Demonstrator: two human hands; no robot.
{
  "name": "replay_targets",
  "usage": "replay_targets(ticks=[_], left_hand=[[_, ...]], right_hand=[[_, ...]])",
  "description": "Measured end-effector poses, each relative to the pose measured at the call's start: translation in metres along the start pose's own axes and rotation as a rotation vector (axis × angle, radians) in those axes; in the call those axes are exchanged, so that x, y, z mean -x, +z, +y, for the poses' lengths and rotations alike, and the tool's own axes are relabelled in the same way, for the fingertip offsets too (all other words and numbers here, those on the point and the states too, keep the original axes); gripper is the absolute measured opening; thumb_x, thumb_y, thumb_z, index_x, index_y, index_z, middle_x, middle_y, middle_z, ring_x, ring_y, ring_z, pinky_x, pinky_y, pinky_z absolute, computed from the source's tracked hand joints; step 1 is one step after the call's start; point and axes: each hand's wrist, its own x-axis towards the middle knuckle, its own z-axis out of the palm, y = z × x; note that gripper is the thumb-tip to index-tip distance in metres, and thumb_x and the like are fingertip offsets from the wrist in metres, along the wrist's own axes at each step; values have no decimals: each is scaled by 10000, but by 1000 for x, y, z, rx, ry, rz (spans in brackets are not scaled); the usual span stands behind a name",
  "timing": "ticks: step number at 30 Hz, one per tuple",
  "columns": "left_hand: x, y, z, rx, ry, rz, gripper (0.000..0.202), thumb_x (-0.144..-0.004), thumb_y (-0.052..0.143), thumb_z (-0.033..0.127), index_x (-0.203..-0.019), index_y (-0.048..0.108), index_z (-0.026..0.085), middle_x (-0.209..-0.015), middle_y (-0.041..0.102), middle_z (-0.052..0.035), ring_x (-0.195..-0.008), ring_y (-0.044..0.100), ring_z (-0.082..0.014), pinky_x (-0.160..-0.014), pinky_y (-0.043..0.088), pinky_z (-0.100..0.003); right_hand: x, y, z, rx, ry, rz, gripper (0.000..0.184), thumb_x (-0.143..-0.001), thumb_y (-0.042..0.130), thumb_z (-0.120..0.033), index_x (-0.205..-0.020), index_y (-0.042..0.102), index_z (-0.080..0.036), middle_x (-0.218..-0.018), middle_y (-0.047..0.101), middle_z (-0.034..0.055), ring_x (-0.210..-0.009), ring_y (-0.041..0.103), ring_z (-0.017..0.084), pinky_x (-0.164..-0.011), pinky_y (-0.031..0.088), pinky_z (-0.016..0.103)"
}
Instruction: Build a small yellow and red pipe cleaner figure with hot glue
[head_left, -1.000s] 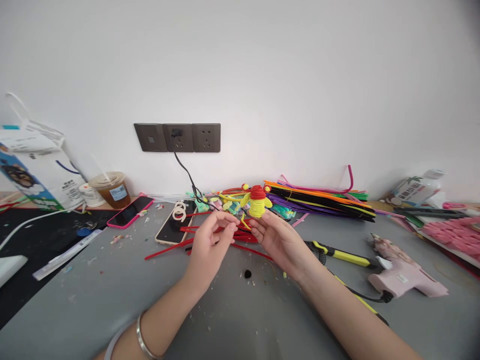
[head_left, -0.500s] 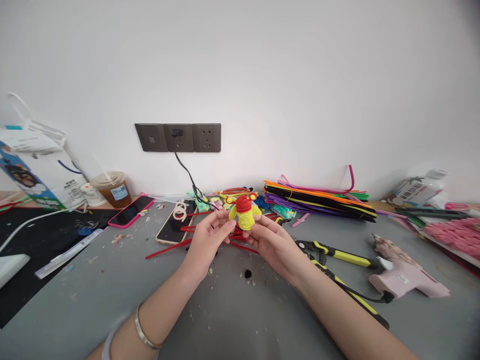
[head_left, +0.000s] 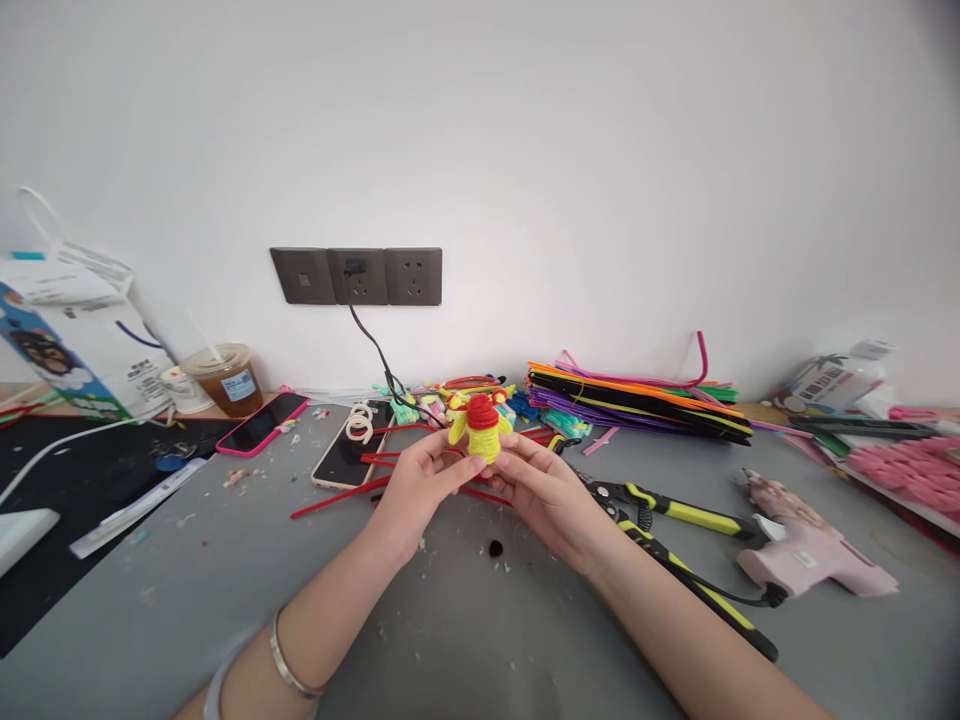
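A small yellow pipe-cleaner figure (head_left: 481, 430) with a red coiled top is held upright between both hands above the grey table (head_left: 225, 590). My left hand (head_left: 421, 485) pinches its lower left side with curled fingers. My right hand (head_left: 541, 490) grips the lower right side from underneath. Loose red pipe cleaners (head_left: 337, 497) lie on the table just beneath the hands.
A stack of coloured pipe cleaners (head_left: 637, 392) lies at the back wall. Yellow-handled pliers (head_left: 660, 510) and a pink glue gun (head_left: 806, 550) rest at the right. Two phones (head_left: 262, 422) (head_left: 346, 455), an iced drink cup (head_left: 225, 378) and a printed bag (head_left: 67, 340) are at the left.
The figure and both hands have drifted left and slightly down. My left hand, apart from it a second ago, now pinches the figure together with the right.
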Motion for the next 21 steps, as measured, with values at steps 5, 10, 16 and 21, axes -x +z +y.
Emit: replay_targets(ticks=[5,10,16,21], left_hand=[[1,0,-1,-4,5,7,358,-707,827,351,-1023,751,201,-1002,732,-67,-776,595,-151,-580,372,-234],[1,-1,-2,24,-7,29,388,-673,856,327,-1021,740,201,-989,731,-63,-836,626,-172,-605,413,-232],[0,1,-3,51,24,17,353,-678,858,306,-987,723,202,-1028,733,-53,-953,643,-200,-738,484,-266],[0,1,-4,-22,70,30,354,-696,844,333,-1010,747,201,-1085,739,-76,-981,652,-221,-767,494,-287]], right_hand=[[0,0,0,-2,6,10,278,-656,893,-318,-837,713,-209,-798,712,-4,-750,636,140,-784,489,289],[2,0,1,17,7,-30,267,-697,866,-363,-818,685,-208,-760,699,-7,-740,637,144,-796,500,303],[2,-1,1,18,48,-90,258,-746,834,-391,-851,692,-203,-778,712,-4,-749,646,127,-795,495,273],[2,-1,1,7,57,-76,260,-733,846,-370,-872,703,-202,-778,724,-4,-744,658,122,-800,502,267]])
